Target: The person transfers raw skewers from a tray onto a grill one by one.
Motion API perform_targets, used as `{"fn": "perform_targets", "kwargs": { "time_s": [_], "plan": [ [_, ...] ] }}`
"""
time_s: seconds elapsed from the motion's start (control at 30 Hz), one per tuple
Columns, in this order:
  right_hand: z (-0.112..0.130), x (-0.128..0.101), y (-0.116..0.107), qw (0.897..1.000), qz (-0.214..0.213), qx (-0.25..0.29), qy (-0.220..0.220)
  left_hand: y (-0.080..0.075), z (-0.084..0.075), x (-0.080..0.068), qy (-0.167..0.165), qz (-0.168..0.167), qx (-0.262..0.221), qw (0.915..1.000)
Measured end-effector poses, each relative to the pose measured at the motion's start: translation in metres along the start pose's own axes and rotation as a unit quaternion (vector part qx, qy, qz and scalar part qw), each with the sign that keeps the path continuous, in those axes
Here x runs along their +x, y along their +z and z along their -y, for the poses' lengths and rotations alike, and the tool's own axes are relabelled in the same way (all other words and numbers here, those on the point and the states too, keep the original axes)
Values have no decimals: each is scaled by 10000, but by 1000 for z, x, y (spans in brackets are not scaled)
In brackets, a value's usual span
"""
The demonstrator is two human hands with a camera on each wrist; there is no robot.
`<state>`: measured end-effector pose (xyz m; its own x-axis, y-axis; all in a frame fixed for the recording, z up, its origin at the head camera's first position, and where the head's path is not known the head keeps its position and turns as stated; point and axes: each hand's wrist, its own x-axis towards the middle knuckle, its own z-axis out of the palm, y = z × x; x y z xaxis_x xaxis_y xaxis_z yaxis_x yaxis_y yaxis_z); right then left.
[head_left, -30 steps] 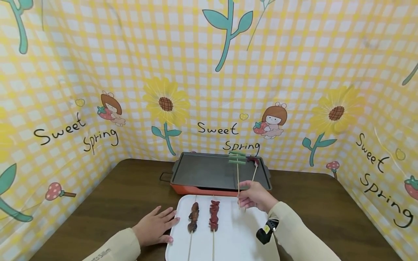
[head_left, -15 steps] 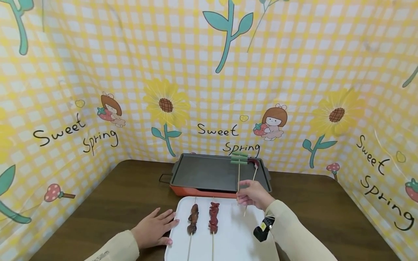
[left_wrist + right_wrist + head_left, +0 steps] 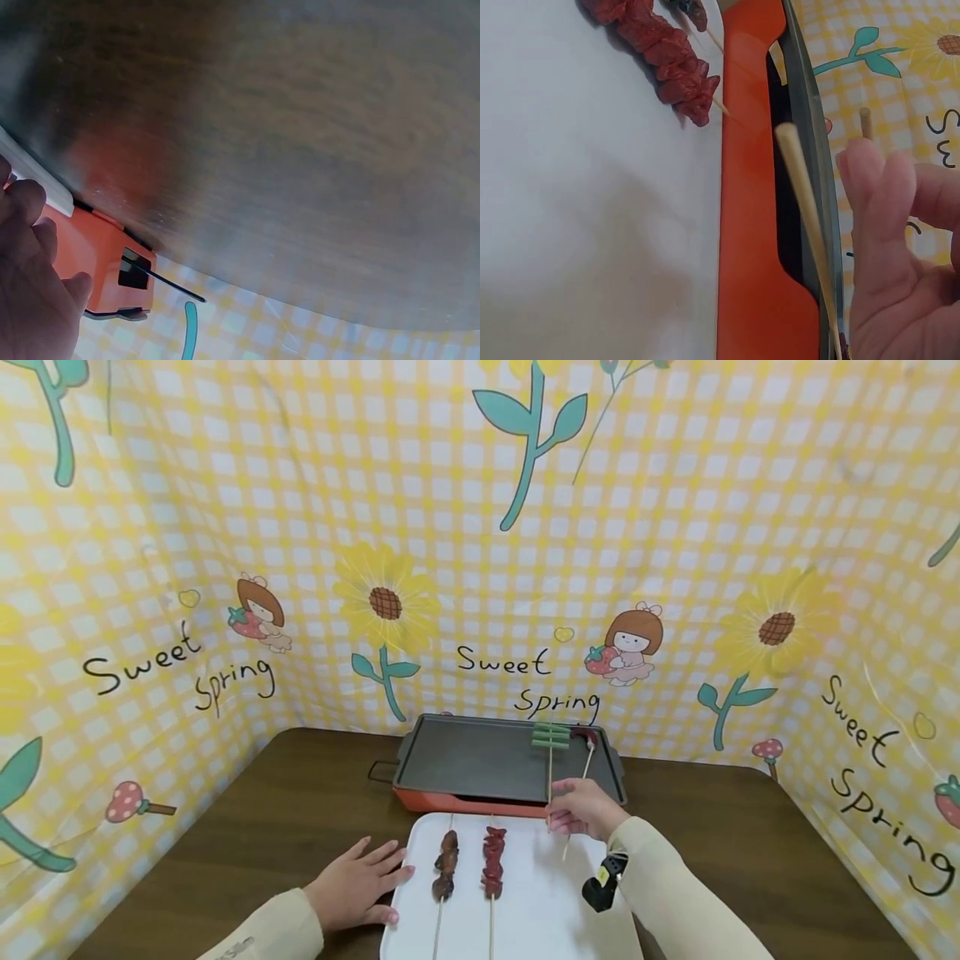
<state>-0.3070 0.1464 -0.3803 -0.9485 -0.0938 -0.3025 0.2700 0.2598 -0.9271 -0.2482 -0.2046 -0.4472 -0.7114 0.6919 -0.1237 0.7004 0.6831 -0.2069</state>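
Green pieces top the vegetable skewer (image 3: 550,760), pinched by the right hand (image 3: 581,810), its stick pointing up-frame over the griddle (image 3: 472,760). The left hand (image 3: 360,885) is laid flat, relaxed, against the white tray (image 3: 540,902).

Left hand (image 3: 30,285) beside white tray edge (image 3: 34,184) (orange grill (image 3: 97,259) beyond), brown table (image 3: 300,150)
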Motion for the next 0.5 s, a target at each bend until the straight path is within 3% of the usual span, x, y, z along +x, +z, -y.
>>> {"fn": "perform_targets", "kwargs": {
  "time_s": [0.5],
  "plan": [
    [3,5,0,9998,102,-35,171,-2,-1,-1,136,-188,93,9997]
  ]
}}
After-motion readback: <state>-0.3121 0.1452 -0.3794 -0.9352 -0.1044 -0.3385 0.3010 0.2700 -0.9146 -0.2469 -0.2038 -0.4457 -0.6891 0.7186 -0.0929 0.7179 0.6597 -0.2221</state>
